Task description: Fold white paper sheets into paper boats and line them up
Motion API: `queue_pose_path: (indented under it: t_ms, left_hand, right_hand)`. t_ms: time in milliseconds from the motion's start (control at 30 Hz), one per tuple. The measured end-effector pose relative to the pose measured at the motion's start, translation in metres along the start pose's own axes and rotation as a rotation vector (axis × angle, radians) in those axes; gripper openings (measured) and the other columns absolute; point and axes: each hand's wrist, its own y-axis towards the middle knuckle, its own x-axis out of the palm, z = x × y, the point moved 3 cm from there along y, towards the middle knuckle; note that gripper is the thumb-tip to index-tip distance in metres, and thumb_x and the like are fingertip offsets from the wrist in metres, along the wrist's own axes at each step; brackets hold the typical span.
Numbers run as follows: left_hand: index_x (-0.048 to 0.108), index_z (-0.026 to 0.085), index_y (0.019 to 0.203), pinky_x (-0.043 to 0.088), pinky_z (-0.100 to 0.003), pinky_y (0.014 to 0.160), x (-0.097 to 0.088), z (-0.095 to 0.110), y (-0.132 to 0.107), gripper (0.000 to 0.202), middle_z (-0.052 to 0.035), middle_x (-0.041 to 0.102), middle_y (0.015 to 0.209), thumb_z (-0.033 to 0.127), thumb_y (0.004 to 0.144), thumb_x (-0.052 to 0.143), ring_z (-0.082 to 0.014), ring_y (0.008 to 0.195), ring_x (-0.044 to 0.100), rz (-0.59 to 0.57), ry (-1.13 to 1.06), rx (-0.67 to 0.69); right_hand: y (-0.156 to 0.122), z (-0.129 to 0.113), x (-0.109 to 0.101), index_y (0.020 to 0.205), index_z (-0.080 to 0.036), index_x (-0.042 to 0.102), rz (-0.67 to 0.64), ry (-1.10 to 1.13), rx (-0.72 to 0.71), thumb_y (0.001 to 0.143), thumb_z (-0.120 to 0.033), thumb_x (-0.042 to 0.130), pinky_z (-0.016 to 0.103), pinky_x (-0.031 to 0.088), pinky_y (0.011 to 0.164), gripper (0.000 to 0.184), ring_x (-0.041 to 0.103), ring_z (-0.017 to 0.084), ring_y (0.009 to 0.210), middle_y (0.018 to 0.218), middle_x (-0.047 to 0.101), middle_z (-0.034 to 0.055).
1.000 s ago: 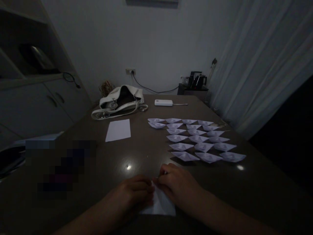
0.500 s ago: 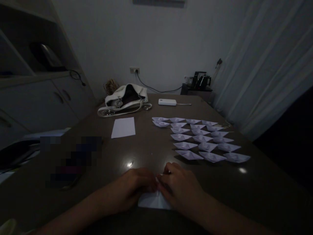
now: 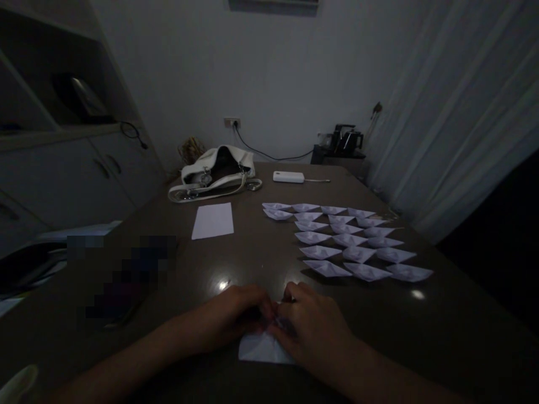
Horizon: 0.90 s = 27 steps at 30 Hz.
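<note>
A folded sheet of white paper (image 3: pixel 263 349) lies at the near side of the dark table, partly covered by both hands. My left hand (image 3: pixel 240 311) has its fingers bent around the paper's upper left part. On the other side, my right hand (image 3: pixel 314 317) pinches the paper near its top middle, and the two sets of fingertips meet there. The exact fold under the fingers is hidden. Beyond my right hand stand several white paper boats (image 3: pixel 349 240) in rows. A stack or sheet of flat white paper (image 3: pixel 213 220) lies farther off to the left.
At the table's far end are a white handbag (image 3: pixel 219 168) and a white power bank (image 3: pixel 288 177) with a short cable. A blurred-out object (image 3: pixel 130 278) lies on the left. Behind the table, a black kettle (image 3: pixel 351 140) stands by the wall.
The left fingers have lifted and bent more at the paper's top, and the fingertips of both hands have shifted slightly. The paper stays between them.
</note>
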Motion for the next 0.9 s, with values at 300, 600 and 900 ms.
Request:
queue_pose_path:
  t_ms: [300,600,900]
  left_hand:
    - [0.059,0.023,0.105,0.044,-0.029,0.09,-0.005,0.001,0.002,0.021,-0.0038,0.062,0.107,0.012,0.087,0.058,-0.0188,0.102,0.056,-0.104,0.041,0.085]
    - [0.064,0.024,0.103,0.048,-0.025,0.083,0.005,0.012,-0.006,0.027,-0.005,0.065,0.103,0.006,0.086,0.052,-0.0187,0.095,0.06,0.024,0.199,0.23]
    - [0.057,0.023,0.111,0.049,-0.026,0.075,0.006,0.02,-0.01,0.034,-0.0055,0.064,0.099,0.004,0.085,0.046,-0.0185,0.085,0.059,-0.027,0.306,0.169]
  right_hand:
    - [-0.001,0.004,-0.006,0.09,-0.028,0.07,-0.015,0.035,-0.033,0.077,-0.042,0.067,0.029,0.041,0.066,0.019,0.056,0.021,0.086,0.093,0.061,0.0023]
    - [-0.003,0.019,-0.003,0.109,-0.02,0.059,0.061,0.161,-0.005,0.078,-0.043,0.068,0.033,0.043,0.084,0.04,0.054,0.023,0.1,0.108,0.059,0.0068]
    - [0.004,0.022,0.008,0.087,-0.015,0.061,0.118,0.279,0.186,0.067,-0.031,0.074,0.031,0.043,0.072,0.029,0.058,0.023,0.087,0.093,0.063,0.0072]
